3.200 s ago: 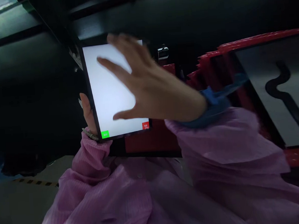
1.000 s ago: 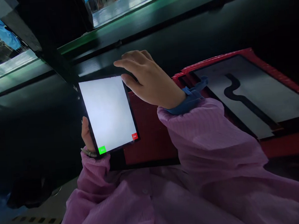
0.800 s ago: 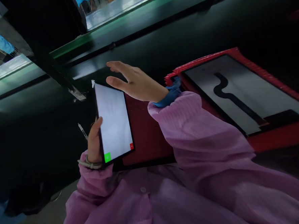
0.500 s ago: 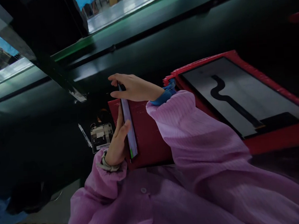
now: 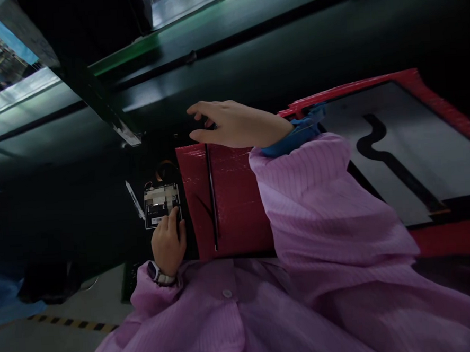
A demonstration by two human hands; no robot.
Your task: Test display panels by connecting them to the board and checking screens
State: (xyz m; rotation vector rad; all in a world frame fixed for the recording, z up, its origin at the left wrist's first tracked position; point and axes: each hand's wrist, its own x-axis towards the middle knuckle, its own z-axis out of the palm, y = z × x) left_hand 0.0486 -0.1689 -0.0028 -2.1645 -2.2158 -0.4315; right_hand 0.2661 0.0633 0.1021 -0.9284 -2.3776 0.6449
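Observation:
My right hand (image 5: 234,124), with a blue band at its wrist, holds the upper end of a thin display panel (image 5: 212,198) between thumb and fingers. The panel stands edge-on to my view over a red padded sheet (image 5: 240,207). On the left, my left hand (image 5: 169,243) wears a watch and reaches over the near edge of a small board with electronic parts and tape (image 5: 160,199). Its thumb stands apart and its fingertips rest at the board's lower right. A flat orange-brown cable (image 5: 164,163) curves out above the board.
A larger panel (image 5: 435,132) with a black wavy strip lies on red wrapping (image 5: 454,239) at the right. A white pen-like item (image 5: 134,199) lies left of the board. A green metal post (image 5: 95,99) rises at the back left. A dark bench rail (image 5: 230,43) runs behind.
My left hand has let go of the display panel and moved left and down to the board. The panel has turned edge-on, still in my right hand. The view has shifted slightly.

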